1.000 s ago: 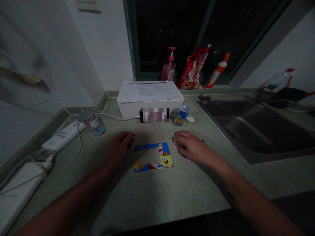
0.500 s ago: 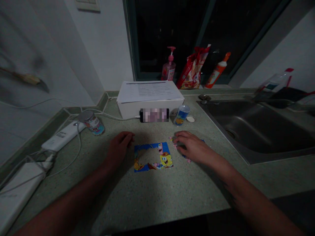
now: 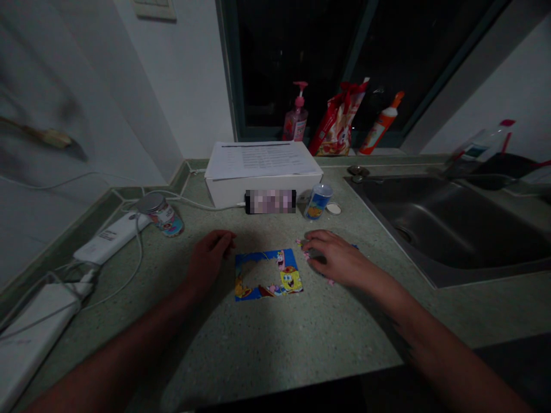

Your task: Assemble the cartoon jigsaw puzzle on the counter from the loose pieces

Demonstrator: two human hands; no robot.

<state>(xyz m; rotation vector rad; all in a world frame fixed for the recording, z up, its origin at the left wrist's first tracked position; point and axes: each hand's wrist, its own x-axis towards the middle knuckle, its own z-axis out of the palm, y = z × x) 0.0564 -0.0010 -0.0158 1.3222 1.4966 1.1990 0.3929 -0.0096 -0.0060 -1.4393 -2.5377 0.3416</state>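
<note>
A partly assembled jigsaw puzzle lies on the counter, its colourful cartoon border joined around a bare middle. Left of it rests my left hand, fingers curled together; whatever might be inside them is hidden. My right hand is over a loose group of puzzle pieces to the right, thumb and fingers bent and apart. It covers most of those pieces, and I see nothing held in it. Behind the right hand stands a small blue cartoon-print can, with a round lid beside it.
A phone leans against a white box topped with printed paper. At left are a clear jar, power strips and cables. The metal sink is at right. Bottles and a red bag line the windowsill.
Almost nothing differs. The fingers of my right hand have shifted very slightly over the loose pieces; my left hand and the puzzle stay where they were.
</note>
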